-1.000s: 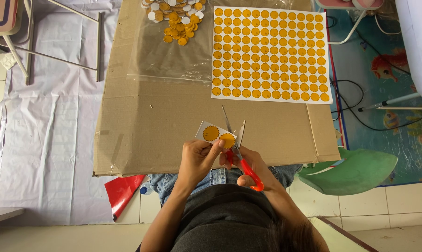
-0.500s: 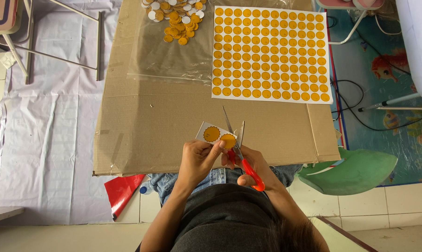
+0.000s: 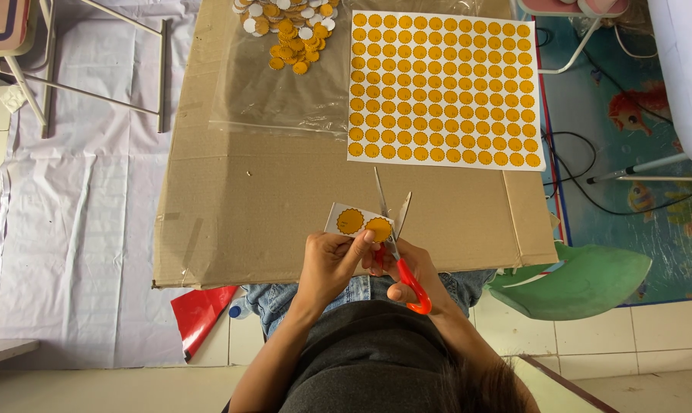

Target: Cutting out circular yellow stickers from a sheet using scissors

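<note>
My left hand (image 3: 328, 264) pinches a small white paper strip (image 3: 357, 222) printed with two orange scalloped circles, held just above the near edge of a flat cardboard sheet (image 3: 269, 199). My right hand (image 3: 411, 275) grips red-handled scissors (image 3: 396, 245); their blades are spread apart beside the strip's right end. A large white sheet of several orange circles (image 3: 444, 90) lies at the far right of the cardboard. A pile of cut-out circles (image 3: 285, 30) rests on clear plastic at the far edge.
A clear plastic bag (image 3: 277, 92) lies under the pile. A green plastic piece (image 3: 583, 279) and a red piece (image 3: 201, 312) sit on the floor by my knees. Metal chair legs (image 3: 94, 84) stand at left, cables (image 3: 583, 176) at right.
The paper strip and scissors have shifted very slightly; the blades stay apart at the strip's right end. Nothing else moved.
</note>
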